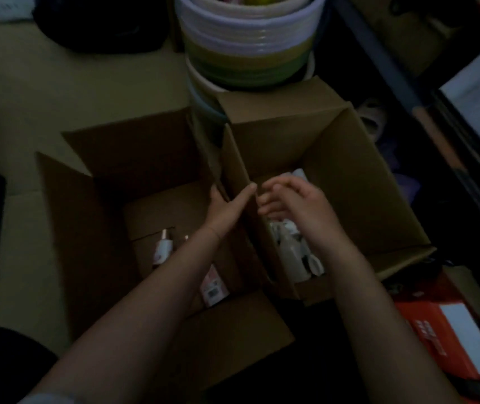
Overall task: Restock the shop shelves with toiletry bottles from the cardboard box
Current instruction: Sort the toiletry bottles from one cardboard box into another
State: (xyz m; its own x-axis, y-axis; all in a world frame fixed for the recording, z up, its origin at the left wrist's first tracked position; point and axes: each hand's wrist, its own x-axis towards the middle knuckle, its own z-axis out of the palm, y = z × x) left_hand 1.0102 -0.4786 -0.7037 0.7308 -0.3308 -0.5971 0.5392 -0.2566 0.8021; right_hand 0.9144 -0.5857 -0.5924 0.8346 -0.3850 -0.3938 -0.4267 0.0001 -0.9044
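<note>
Two open cardboard boxes stand side by side on the floor in dim light. The left box [110, 217] holds a few pale toiletry bottles [163, 249] lying on its bottom. The right box [358, 182] holds several white bottles [294, 255]. My left hand [227, 205] rests with straight fingers on the flap between the two boxes. My right hand [294, 199] hovers inside the right box above the white bottles, fingers loosely curled, and nothing shows in its grasp. The shelf frame [402, 83] runs along the right side.
A stack of woven baskets [247, 45] stands just behind the boxes. An orange box [448, 336] lies on the floor at the lower right. Dark bags [98, 27] sit at the upper left. Pale floor [28, 118] stretches to the left.
</note>
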